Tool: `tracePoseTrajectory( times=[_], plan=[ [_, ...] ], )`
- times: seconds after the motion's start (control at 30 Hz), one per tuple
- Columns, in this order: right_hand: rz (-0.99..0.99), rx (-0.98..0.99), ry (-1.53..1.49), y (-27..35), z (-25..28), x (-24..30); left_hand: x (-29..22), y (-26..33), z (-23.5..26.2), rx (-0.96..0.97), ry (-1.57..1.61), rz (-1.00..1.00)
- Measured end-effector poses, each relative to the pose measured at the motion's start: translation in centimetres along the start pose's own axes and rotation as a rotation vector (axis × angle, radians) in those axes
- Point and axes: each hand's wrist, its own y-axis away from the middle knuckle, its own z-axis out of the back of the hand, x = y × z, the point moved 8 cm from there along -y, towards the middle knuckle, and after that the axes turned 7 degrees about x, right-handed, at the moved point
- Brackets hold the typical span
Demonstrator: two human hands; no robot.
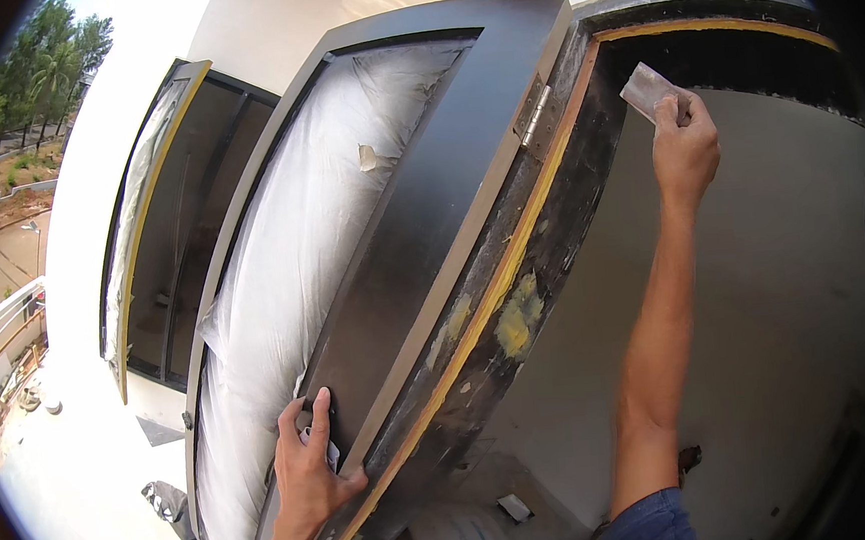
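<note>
My right hand (687, 147) is raised at the upper right, its fingers closed round a folded piece of sandpaper (649, 91). The sandpaper is greyish pink and sits beside the upper inner face of the dark door frame (586, 174), near the top corner. Lower down, my left hand (306, 469) grips the stile of the open dark door (428, 210), fingers bent over its face and one digit at the hinge-side edge. A small whitish thing (309, 436) shows by those fingers; its kind is unclear. Wrinkled translucent plastic sheeting (299, 229) covers the door's panel.
A metal hinge (536, 115) joins door and frame. Yellow strips and filler patches (519, 319) mark the scuffed frame. On the left, an open window sash (153, 219) juts from the white wall (83, 294). A black bag (165, 499) lies on the bright ground outside.
</note>
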Motion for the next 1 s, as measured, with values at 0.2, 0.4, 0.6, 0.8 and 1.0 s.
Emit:
tracePoseTrajectory(
  times=[0.2, 0.4, 0.6, 0.8, 1.0],
  plan=[
    [0.28, 0.109, 0.249, -3.7, -5.9, 3.7, 0.2, 0.0, 0.2, 0.01, 0.043, 0.044],
    [0.198, 0.333, 0.12, -4.7, -8.5, 4.1, 0.4, 0.1, 0.2, -0.008, 0.045, -0.005],
    [0.342, 0.216, 0.337, -7.1, -8.9, 4.9, 0.6, 0.0, 0.0, 0.012, 0.048, 0.01],
    [0.361, 0.306, 0.648, -8.6, -12.0, 5.6, 1.0, -0.1, -0.1, 0.042, 0.068, 0.045],
    [0.443, 0.229, 0.644, -8.0, -12.6, 6.8, 1.0, 0.0, 0.1, 0.044, 0.055, 0.042]
  ],
)
